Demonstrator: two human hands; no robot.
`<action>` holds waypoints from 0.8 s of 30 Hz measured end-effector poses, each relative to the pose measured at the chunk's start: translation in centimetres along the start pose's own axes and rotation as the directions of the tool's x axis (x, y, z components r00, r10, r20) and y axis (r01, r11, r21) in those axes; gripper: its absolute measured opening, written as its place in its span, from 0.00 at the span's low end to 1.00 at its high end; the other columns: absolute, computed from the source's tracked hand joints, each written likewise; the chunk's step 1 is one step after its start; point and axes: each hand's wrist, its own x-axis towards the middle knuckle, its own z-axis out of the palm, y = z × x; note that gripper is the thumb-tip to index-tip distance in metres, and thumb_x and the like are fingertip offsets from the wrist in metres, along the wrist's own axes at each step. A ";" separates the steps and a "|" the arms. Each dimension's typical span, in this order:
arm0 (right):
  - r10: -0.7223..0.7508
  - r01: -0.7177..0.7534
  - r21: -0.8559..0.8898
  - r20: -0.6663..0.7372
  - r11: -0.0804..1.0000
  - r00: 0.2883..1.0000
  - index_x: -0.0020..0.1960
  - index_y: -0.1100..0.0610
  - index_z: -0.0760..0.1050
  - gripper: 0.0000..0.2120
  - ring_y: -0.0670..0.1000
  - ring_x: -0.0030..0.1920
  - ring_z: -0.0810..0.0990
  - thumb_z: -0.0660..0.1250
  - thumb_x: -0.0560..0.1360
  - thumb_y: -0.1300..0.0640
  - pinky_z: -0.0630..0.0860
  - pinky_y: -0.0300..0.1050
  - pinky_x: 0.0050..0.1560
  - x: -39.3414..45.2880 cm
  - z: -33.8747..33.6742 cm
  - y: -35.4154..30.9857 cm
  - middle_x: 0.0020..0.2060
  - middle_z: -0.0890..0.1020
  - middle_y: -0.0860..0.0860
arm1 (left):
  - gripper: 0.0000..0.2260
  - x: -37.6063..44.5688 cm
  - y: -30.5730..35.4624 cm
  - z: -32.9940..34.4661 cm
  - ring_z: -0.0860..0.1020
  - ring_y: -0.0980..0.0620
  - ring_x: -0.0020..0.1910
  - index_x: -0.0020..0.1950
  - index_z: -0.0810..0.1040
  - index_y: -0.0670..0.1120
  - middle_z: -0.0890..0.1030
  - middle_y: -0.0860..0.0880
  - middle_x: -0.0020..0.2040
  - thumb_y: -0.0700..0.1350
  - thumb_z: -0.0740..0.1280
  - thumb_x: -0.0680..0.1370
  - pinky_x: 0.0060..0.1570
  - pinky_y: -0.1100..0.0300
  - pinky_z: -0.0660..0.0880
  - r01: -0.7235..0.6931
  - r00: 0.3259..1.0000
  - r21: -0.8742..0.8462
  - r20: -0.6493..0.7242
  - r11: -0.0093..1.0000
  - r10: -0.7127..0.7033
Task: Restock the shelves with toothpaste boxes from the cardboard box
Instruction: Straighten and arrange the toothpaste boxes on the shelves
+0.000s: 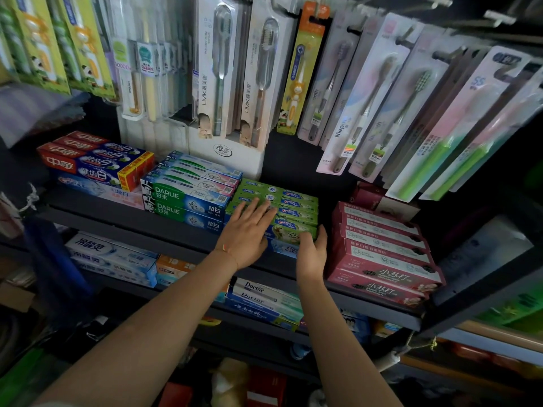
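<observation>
Head view: the left hand (249,230) is laid flat, fingers straight, on top of the green toothpaste boxes (293,205) stacked at the frame's centre on the shelf (164,230), apparently to steady the stack. At its 4 o'clock, the right hand (313,254) is cupped against the stack's front right corner, thumb raised, judged to be squaring it between the Darlie boxes (188,198) and the red boxes (382,254); the cardboard box is not in view.

Two bare forearms, no sleeves, thin orange string bracelet (228,251) on left wrist

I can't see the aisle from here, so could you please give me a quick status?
Left hand flat on green toothpaste boxes. Right hand at their front end. Pink boxes alongside, apart.
</observation>
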 end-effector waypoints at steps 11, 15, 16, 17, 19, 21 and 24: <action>-0.015 0.016 0.088 -0.022 0.996 1.000 0.79 0.50 0.58 0.29 0.50 0.68 0.70 0.59 0.79 0.53 0.68 0.50 0.69 -0.9 0.0 -0.1 0.70 0.70 0.48 | 0.29 0.2 -0.3 0.6 0.62 0.41 0.76 0.77 0.64 0.45 0.67 0.45 0.76 0.48 0.69 0.78 0.76 0.45 0.53 -0.039 0.998 -0.007 -0.059 0.999 0.038; 0.066 -0.065 0.200 0.002 0.978 0.998 0.75 0.46 0.65 0.29 0.49 0.68 0.72 0.59 0.75 0.42 0.68 0.51 0.70 1.2 0.3 -1.0 0.68 0.74 0.46 | 0.29 0.1 -0.3 0.6 0.67 0.40 0.73 0.74 0.68 0.45 0.71 0.44 0.73 0.48 0.72 0.75 0.74 0.44 0.60 -0.054 0.995 -0.005 -0.089 0.999 0.053; 0.072 -0.072 0.221 0.009 0.973 0.997 0.73 0.45 0.69 0.31 0.51 0.68 0.74 0.60 0.71 0.39 0.69 0.54 0.70 2.2 0.4 -0.3 0.67 0.76 0.47 | 0.29 0.1 -0.4 0.6 0.67 0.40 0.73 0.74 0.69 0.45 0.72 0.44 0.72 0.48 0.72 0.75 0.73 0.44 0.61 -0.058 0.993 0.001 -0.099 0.998 0.058; 0.076 -0.078 0.224 0.017 0.971 0.997 0.71 0.44 0.71 0.32 0.51 0.67 0.75 0.60 0.69 0.37 0.69 0.56 0.70 3.0 0.5 0.4 0.67 0.77 0.47 | 0.29 0.1 -0.4 0.6 0.67 0.40 0.73 0.74 0.69 0.45 0.72 0.44 0.72 0.49 0.72 0.75 0.73 0.44 0.61 -0.061 0.993 0.012 -0.104 0.998 0.061; 0.063 -0.069 0.213 0.033 0.975 0.997 0.70 0.47 0.71 0.33 0.53 0.66 0.76 0.59 0.68 0.37 0.70 0.58 0.69 3.7 0.5 1.3 0.66 0.77 0.50 | 0.30 0.2 -0.4 0.4 0.66 0.41 0.74 0.74 0.68 0.45 0.70 0.44 0.73 0.53 0.71 0.76 0.74 0.44 0.59 -0.059 0.994 0.038 -0.093 0.998 0.062; 0.050 -0.055 0.186 0.033 0.981 0.998 0.71 0.50 0.70 0.32 0.54 0.66 0.76 0.59 0.70 0.40 0.72 0.57 0.68 2.4 0.3 0.2 0.66 0.77 0.52 | 0.33 0.7 -0.2 0.0 0.62 0.41 0.76 0.75 0.66 0.44 0.66 0.42 0.75 0.59 0.68 0.75 0.76 0.45 0.55 -0.049 0.997 0.040 -0.057 0.998 0.052; 0.042 -0.043 0.176 0.009 0.984 0.999 0.75 0.51 0.67 0.25 0.52 0.64 0.76 0.58 0.78 0.49 0.74 0.47 0.62 1.6 -0.1 -0.8 0.65 0.77 0.51 | 0.42 1.9 0.1 -0.6 0.53 0.42 0.79 0.79 0.56 0.43 0.56 0.41 0.80 0.64 0.67 0.75 0.78 0.49 0.46 -0.049 0.999 0.040 0.013 0.998 0.049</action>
